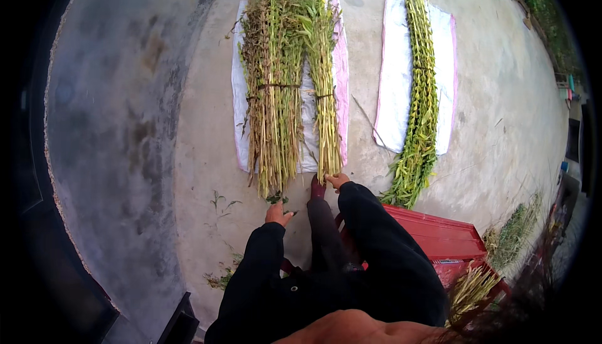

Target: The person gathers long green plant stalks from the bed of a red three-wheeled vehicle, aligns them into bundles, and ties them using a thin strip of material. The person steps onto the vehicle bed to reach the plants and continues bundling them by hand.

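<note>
While the person leans over a concrete yard, the left hand (278, 213) hovers with fingers loosely spread just below the cut ends of a large tied bundle of green stalks (271, 93), gripping nothing. The right hand (337, 181) touches the base of a thinner tied bundle (325, 93) beside it; whether its fingers close on stalks cannot be told. Both bundles lie on a white sheet (239, 93). A second sheet (392, 74) to the right carries a leafy row (420, 93). Red crates (439, 237) sit near the person's right side.
</note>
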The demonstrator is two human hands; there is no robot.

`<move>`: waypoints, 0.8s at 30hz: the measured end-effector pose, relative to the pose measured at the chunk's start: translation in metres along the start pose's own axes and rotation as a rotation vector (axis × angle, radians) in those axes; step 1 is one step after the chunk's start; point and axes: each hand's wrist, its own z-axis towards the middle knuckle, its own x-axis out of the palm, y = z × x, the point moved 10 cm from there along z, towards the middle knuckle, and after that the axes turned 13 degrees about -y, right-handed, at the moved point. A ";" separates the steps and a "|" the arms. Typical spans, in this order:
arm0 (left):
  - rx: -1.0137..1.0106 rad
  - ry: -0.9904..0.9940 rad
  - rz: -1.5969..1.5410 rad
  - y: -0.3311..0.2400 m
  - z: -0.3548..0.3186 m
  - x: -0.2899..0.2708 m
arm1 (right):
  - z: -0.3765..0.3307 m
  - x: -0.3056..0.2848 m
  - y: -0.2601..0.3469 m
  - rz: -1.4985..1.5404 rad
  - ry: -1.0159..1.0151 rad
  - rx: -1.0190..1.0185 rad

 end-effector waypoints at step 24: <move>-0.091 0.224 -0.567 0.262 -0.056 -0.078 | -0.376 0.168 -0.198 0.981 -0.440 0.029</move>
